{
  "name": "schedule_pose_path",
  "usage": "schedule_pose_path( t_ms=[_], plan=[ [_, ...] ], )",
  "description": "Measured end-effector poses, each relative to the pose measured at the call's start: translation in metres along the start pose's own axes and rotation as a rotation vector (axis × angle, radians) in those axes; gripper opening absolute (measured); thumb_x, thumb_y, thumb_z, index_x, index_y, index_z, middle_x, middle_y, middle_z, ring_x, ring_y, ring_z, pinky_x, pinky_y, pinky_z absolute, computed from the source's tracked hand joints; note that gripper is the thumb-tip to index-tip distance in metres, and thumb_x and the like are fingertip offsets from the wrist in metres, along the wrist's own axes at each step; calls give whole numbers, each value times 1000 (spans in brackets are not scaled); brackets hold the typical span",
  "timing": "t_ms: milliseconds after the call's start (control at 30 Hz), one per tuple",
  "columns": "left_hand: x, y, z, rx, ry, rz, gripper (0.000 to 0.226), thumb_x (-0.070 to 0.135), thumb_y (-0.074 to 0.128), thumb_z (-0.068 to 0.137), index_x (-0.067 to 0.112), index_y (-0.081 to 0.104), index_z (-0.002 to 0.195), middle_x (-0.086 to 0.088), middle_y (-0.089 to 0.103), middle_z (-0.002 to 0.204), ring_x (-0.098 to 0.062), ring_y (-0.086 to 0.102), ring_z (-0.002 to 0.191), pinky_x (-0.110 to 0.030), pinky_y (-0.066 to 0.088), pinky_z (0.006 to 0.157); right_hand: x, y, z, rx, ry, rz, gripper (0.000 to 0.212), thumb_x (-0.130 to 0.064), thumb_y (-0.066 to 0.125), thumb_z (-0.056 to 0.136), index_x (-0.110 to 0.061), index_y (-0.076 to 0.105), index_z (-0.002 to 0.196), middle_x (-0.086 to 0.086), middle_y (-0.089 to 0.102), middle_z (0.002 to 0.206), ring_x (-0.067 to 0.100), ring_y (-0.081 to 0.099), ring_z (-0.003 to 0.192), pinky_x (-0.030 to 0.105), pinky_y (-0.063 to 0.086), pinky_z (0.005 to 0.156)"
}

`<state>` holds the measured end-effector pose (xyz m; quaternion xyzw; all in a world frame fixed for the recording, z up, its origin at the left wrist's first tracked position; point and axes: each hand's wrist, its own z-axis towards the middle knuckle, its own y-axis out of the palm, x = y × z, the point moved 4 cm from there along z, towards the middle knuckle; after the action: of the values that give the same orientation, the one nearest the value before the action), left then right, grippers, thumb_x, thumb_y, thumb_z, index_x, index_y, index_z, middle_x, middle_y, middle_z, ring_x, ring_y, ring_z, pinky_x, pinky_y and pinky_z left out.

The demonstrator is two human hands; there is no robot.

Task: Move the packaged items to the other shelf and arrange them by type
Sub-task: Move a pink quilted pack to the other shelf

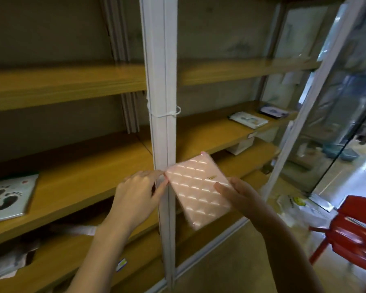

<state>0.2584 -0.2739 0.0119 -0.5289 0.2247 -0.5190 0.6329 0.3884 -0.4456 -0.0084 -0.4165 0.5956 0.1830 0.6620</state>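
- Background: a rack of yellow wooden shelves on white metal frames, split by a central upright [164, 127] into a left bay and a right bay. A glass door and shiny floor are off to the right.
- The task's thing: one pink quilted pack [199, 187] is held in the air, tilted, just in front of the central upright and on no shelf.
- The left hand [135, 193] pinches the pack's left corner between thumb and fingertips.
- The right hand [241, 197] grips the pack's right edge. Its thumb lies across the top face; the other fingers are hidden underneath.
- Step in hand, as I judge it: carrying the pack across from one bay to the other. The direction cannot be told.
- Next move: pick the shelf spot that suits this type, most likely apart from the footprint packs, then lay it flat and release both hands.
- Count on the left middle board [82, 180]: one footprint pack [9, 197].
- Count on the right middle board [209, 132]: two flat packs, the nearer [248, 119] and the farther [274, 112], just beside each other.
- One white box [240, 145] sits under that board.
- The lower left shelf holds blurred packages [9, 259], too smeared to count.
- Also one red chair [351, 229] and one plastic bag [294, 205] on the floor.
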Motion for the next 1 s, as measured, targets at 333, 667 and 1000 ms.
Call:
schedule_pose_path(
  t_ms=[333, 667, 1000],
  plan=[
    [81, 40, 72, -35, 86, 40, 39, 44, 37, 94, 27, 51, 126, 7, 59, 123, -10, 54, 112, -29, 42, 93, 45, -104, 25, 159, 52, 101, 56, -43, 55, 86, 8, 53, 109, 24, 58, 88, 29, 54, 75, 40, 43, 67],
    [108, 93, 181, -68, 5, 76, 43, 46, 36, 94, 24, 48, 130, 5, 54, 131, -13, 49, 120, -32, 38, 100, 72, -183, 120, 231, 80, 107, 27, -36, 55, 91, -10, 58, 99, 11, 63, 89, 23, 61, 77, 32, 48, 65],
    [105, 139, 256, -71, -133, 125, 42, 45, 37, 94, 24, 49, 129, 5, 54, 131, -14, 49, 121, -34, 38, 101, 96, -217, 225, 92, 102, 48, 28, -34, 55, 92, -12, 54, 110, 6, 66, 99, 17, 66, 86, 28, 53, 68]
  ],
)
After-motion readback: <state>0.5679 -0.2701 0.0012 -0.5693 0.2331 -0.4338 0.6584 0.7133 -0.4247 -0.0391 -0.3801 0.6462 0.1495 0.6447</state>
